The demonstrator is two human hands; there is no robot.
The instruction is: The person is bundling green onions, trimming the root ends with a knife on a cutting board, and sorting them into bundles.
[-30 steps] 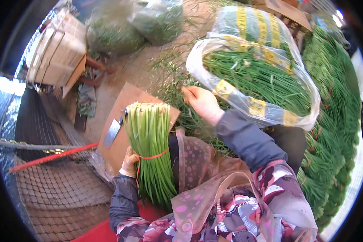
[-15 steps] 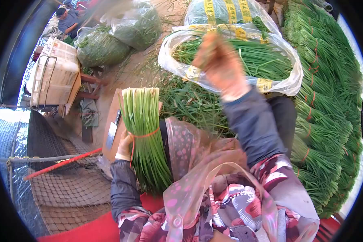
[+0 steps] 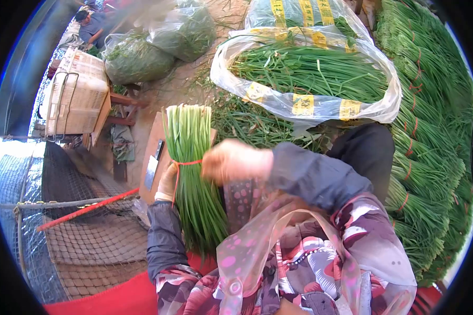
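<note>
A thick bundle of green stalks (image 3: 197,210) stands over a brown board, pale cut ends up, with an orange tie (image 3: 188,163) round its upper middle. My left hand (image 3: 166,184) holds its left side, fingers partly hidden behind the stalks; a loose tail of the tie hangs there. Blurred by motion, my right hand (image 3: 231,161) is at the bundle's right side, level with the tie; its fingers are smeared. A knife (image 3: 153,164) with a dark handle lies on the board (image 3: 155,137).
An open plastic bag (image 3: 305,102) of loose stalks lies ahead. Tied bundles (image 3: 418,157) are stacked along the right. Full bags (image 3: 139,60), a crate (image 3: 76,97) and another person (image 3: 91,27) are at the upper left. Netting (image 3: 94,236) and a red pole (image 3: 89,210) lie left.
My right hand has come down from above the open bag to the bundle's tie. My left hand still holds the bundle. The view has shifted slightly.
</note>
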